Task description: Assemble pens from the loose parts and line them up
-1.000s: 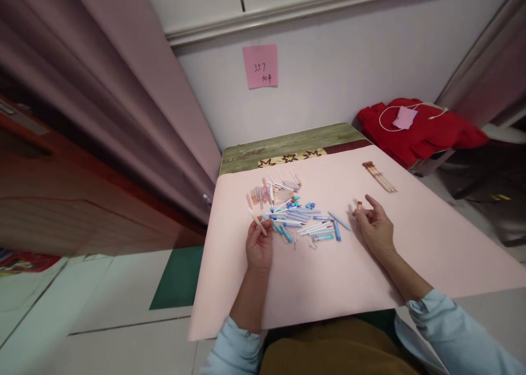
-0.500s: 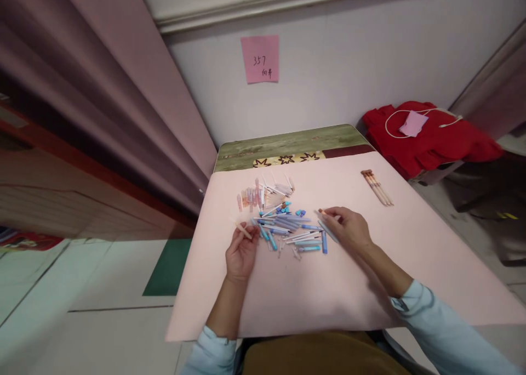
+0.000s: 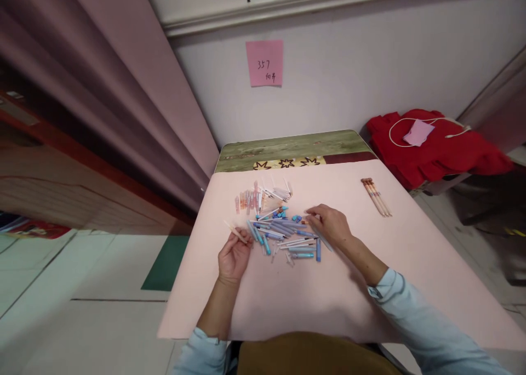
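Observation:
A pile of loose pen parts, blue, pink and white tubes and caps, lies in the middle of a pink sheet on the table. My left hand is closed round a thin cream pen barrel at the pile's left edge. My right hand rests over the pile's right side, its fingers pinched on a small orange piece.
A small bundle of finished cream pens lies at the sheet's far right. A green patterned table edge shows beyond the sheet. A red garment with a cord lies to the right. A pink note hangs on the wall; curtains hang at left.
My right hand has moved left from open sheet onto the pile, carrying the small orange piece. My left hand has kept hold of the cream barrel.

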The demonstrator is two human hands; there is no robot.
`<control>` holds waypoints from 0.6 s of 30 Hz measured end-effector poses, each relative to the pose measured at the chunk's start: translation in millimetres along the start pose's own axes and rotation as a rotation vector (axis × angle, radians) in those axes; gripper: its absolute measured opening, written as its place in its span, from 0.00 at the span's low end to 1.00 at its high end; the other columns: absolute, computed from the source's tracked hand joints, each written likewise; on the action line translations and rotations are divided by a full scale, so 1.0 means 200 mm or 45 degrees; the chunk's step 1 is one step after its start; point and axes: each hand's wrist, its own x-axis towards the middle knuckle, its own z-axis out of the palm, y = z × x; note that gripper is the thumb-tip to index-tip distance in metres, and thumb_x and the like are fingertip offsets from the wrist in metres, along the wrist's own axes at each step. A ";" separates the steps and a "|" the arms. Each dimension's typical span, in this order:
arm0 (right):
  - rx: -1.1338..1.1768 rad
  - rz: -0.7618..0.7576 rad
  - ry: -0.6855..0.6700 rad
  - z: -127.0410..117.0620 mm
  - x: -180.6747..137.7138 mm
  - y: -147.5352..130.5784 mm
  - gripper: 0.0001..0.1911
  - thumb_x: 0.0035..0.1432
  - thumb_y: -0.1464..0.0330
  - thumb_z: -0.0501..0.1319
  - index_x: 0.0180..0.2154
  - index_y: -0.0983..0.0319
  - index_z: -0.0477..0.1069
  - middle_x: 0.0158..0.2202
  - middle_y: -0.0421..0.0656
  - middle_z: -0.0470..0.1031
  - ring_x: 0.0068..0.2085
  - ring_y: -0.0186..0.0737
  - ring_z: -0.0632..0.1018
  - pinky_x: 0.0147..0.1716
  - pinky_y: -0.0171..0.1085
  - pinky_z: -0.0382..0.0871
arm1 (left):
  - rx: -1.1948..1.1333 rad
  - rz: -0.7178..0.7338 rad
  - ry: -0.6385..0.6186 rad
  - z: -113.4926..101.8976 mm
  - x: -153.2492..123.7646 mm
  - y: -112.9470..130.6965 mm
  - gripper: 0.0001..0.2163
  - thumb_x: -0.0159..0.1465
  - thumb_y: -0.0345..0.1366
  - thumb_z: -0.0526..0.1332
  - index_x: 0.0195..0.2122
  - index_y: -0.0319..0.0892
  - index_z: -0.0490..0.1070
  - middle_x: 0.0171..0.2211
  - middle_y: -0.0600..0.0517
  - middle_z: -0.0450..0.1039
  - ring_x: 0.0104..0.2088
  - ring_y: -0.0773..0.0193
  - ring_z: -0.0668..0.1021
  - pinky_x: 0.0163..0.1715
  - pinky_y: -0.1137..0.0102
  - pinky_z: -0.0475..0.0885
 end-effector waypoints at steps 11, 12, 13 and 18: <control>-0.265 -0.260 -0.285 0.15 0.33 -0.31 0.14 0.67 0.65 0.52 0.41 0.56 0.77 0.45 0.43 0.77 0.44 0.39 0.77 0.38 0.33 0.63 | -0.061 -0.036 -0.063 -0.03 -0.01 -0.01 0.09 0.55 0.27 0.63 0.38 0.36 0.75 0.33 0.48 0.70 0.33 0.66 0.73 0.40 0.67 0.71; -0.275 -0.268 -0.296 0.15 0.34 -0.32 0.15 0.67 0.65 0.52 0.40 0.57 0.77 0.44 0.43 0.77 0.44 0.39 0.77 0.37 0.33 0.63 | -0.062 -0.036 -0.075 -0.03 -0.01 -0.01 0.09 0.55 0.27 0.62 0.38 0.36 0.75 0.33 0.48 0.70 0.33 0.66 0.73 0.40 0.67 0.71; -0.287 -0.275 -0.307 0.16 0.34 -0.32 0.15 0.67 0.65 0.52 0.40 0.57 0.78 0.44 0.44 0.77 0.43 0.39 0.77 0.37 0.33 0.63 | -0.062 -0.036 -0.084 -0.03 -0.01 -0.01 0.09 0.55 0.27 0.62 0.38 0.36 0.75 0.33 0.49 0.70 0.33 0.66 0.73 0.39 0.68 0.71; -0.335 -0.281 -0.342 0.14 0.34 -0.30 0.14 0.65 0.64 0.53 0.39 0.58 0.78 0.44 0.45 0.78 0.43 0.40 0.77 0.37 0.33 0.64 | -0.069 -0.061 -0.063 -0.02 -0.02 0.00 0.08 0.55 0.27 0.62 0.37 0.36 0.75 0.33 0.49 0.71 0.33 0.66 0.73 0.40 0.68 0.71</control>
